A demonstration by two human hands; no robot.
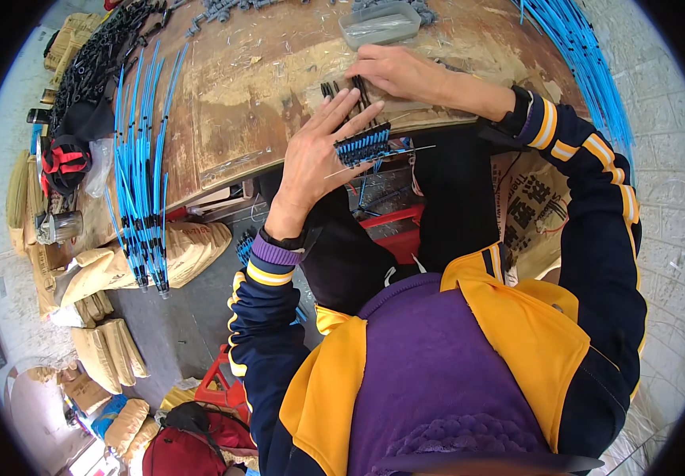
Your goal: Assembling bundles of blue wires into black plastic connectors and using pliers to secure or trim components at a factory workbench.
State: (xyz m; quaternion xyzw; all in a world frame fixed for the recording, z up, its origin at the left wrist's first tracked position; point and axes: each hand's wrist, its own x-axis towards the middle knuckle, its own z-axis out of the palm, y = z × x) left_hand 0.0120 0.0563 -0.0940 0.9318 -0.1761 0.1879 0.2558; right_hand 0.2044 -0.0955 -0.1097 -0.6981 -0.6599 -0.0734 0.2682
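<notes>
The blue-and-black bundle (363,147) juts over the near edge of the table (255,95); the left hand (315,149) lies along it, fingers stretched, slightly parted, grip unclear; farther onto the table, the right hand (394,71) curls by its black ends, whether pinching I cannot tell

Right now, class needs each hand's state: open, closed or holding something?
Left hand: fingers extended against the black-and-blue bundle; grip cannot be told.
Right hand: fingers bent by the bundle's far end; grip hidden.
</notes>
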